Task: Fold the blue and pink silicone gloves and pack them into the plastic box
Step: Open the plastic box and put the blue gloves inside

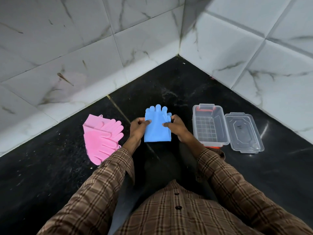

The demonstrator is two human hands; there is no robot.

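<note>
The blue silicone gloves (156,126) are held flat in front of me, fingers pointing away, one stacked on the other. My left hand (138,127) pinches their left edge and my right hand (176,126) pinches their right edge. The pink silicone gloves (101,138) lie in a loose pile on the black floor to the left of my left hand. The clear plastic box (210,126) with orange latches stands open and empty on the floor to the right of my right hand. Its clear lid (243,133) lies flat just right of the box.
The black floor (50,167) meets white marble-tiled walls (84,56) in a corner straight ahead. My brown checked sleeves (105,184) and dark trousers fill the lower middle of the view.
</note>
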